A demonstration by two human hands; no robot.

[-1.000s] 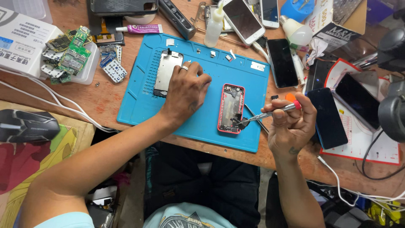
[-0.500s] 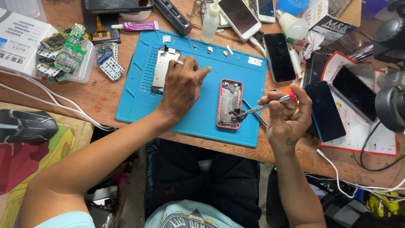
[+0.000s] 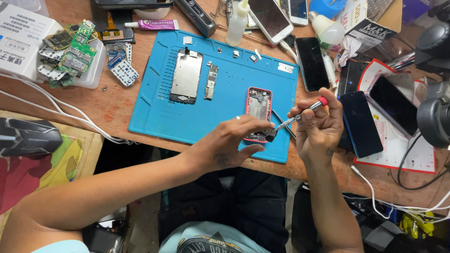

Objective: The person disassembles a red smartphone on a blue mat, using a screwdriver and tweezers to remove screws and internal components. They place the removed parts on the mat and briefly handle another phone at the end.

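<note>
An opened phone with a pink frame lies on the blue work mat. My left hand rests at its lower end, fingertips pinching a small dark part there. In my right hand is a thin screwdriver with a red cap, its tip pointing at the phone's lower edge. A metal screen plate and a narrow circuit board lie on the mat to the upper left.
A tray of green circuit boards sits upper left by a white box. Several dark phones lie right of the mat. A glue tube, squeeze bottle, bulb and white cables crowd the wooden bench.
My left hand has left the screen plate and circuit board at the mat's upper left and moved down right to the pink phone's lower end. The right hand stays holding the screwdriver.
</note>
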